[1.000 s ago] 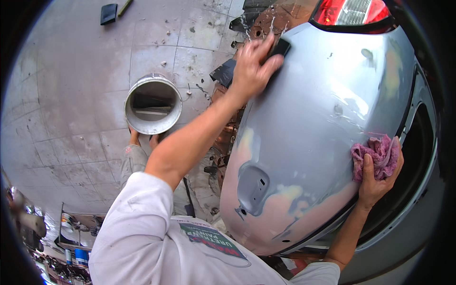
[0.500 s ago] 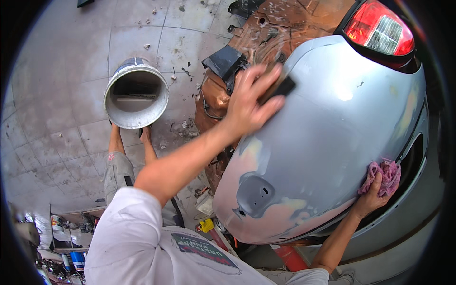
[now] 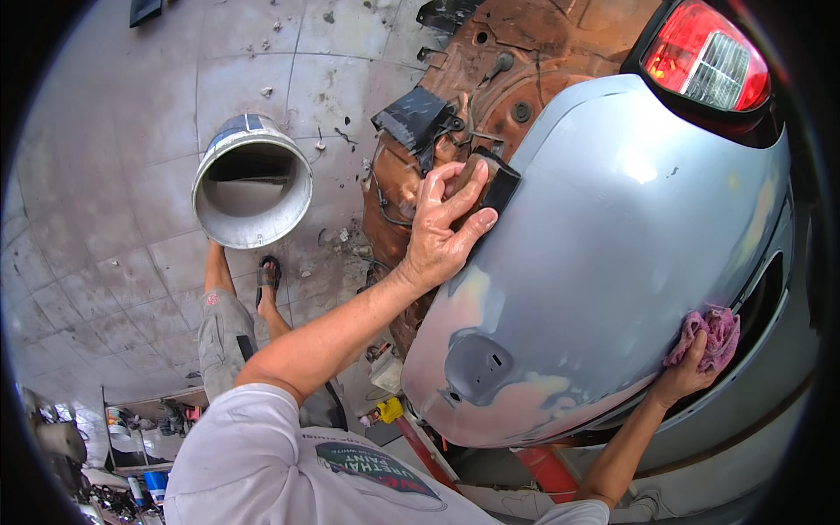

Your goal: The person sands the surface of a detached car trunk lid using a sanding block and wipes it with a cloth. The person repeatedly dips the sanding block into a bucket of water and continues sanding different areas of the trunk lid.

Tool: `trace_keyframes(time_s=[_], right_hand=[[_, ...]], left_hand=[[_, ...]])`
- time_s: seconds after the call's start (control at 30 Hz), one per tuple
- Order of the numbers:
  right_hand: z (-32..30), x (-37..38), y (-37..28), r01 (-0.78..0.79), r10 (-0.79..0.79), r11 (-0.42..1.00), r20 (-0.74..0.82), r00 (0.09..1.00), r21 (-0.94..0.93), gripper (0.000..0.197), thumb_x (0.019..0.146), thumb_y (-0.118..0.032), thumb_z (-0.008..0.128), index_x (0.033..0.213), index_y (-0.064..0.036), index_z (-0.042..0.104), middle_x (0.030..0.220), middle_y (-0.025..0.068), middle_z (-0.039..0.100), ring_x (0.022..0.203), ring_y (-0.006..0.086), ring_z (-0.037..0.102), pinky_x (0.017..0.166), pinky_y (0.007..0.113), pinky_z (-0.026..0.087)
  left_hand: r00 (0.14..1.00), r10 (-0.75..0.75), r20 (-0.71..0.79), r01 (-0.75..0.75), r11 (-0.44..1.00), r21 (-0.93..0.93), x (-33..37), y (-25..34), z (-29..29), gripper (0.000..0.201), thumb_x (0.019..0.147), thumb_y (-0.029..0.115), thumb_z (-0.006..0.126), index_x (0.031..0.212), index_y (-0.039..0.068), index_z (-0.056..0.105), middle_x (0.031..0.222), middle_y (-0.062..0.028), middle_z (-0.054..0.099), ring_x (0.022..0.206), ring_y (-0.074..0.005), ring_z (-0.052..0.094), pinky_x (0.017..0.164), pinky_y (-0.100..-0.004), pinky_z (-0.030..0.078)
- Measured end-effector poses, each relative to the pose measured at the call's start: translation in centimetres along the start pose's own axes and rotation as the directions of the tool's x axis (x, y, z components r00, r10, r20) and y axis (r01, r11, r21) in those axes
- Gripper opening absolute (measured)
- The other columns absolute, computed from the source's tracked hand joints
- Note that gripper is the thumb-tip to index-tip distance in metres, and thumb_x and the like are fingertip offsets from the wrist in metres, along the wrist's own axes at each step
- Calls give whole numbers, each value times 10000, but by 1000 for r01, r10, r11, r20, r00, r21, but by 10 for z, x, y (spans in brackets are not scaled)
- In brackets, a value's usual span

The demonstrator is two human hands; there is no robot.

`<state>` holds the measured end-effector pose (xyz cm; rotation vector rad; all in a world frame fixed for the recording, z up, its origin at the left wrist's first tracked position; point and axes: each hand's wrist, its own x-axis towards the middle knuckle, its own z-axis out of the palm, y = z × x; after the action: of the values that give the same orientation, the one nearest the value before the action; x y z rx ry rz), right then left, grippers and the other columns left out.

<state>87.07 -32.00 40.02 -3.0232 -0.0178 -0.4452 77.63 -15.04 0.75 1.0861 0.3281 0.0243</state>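
My left hand (image 3: 444,223) pinches one black-and-brown rectangular block (image 3: 501,185) between thumb and curled fingers; the block lies under my fingertips, its black side showing beyond them, along the left edge of one large, curved grey car panel (image 3: 595,245) with pinkish and yellowish patches. My right hand (image 3: 681,378) squeezes one bunched pink cloth (image 3: 716,337) just beyond the thumb, at the panel's right edge. I count one red-and-clear tail light (image 3: 710,57) at the panel's far end, one round whitish bucket (image 3: 209,213) on the grey tiled floor (image 3: 114,201), and one dark strapped sandal (image 3: 269,273) near it. The block's underside is hidden, so I cannot tell how fully it meets the panel; most of my right fingers are behind the cloth, the bucket's shadowed contents are hard to make out, and the upper edge cuts off one flat dark object (image 3: 145,10)
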Motion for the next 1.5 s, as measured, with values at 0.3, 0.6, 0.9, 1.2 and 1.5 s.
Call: trace_keyframes(time_s=[0.3,0.6,0.9,1.2,1.5], right_hand=[[5,-4,-10,17,-20,994,-27,999,-111,579,1036,-177,678,1546,59,537,1438,140,643,1218,213,638,1088,376,490],[-5,-3,-3,-2,-13,976,-64,998,-217,535,1038,-253,686,1446,81,597,1313,140,686,1101,220,654,1012,386,516],[-1,-4,-6,-60,45,981,-82,996,-186,585,1036,-251,674,1489,97,550,1425,182,637,1209,256,621,1076,410,484],[-13,-6,-6,-17,9,975,-37,999,-220,639,1033,-275,657,1528,103,514,1514,187,591,1273,262,607,1105,401,465],[-11,0,0,-39,24,986,-98,995,-162,510,1056,-309,640,1369,94,635,1314,162,691,1162,244,662,1037,416,531]], left_hand=[[992,65,-108,-59,997,58,85,15,12,507,940,238,840,1415,87,745,1290,-172,668,1203,-291,562,1030,-394,474],[976,214,-51,-202,964,173,110,10,7,519,915,289,839,1390,96,759,1300,-175,642,1230,-351,536,1048,-461,458],[952,298,-75,-289,951,107,156,20,14,501,904,297,853,1358,100,776,1300,-195,627,1194,-341,570,1010,-427,479],[957,217,193,-227,974,31,-17,-15,-33,625,958,343,782,1556,231,637,1535,-220,531,1382,-395,519,1149,-546,411],[931,326,163,-325,945,-33,39,-17,-18,681,917,277,828,1564,257,617,1610,-248,451,1345,-451,557,1099,-540,483]])
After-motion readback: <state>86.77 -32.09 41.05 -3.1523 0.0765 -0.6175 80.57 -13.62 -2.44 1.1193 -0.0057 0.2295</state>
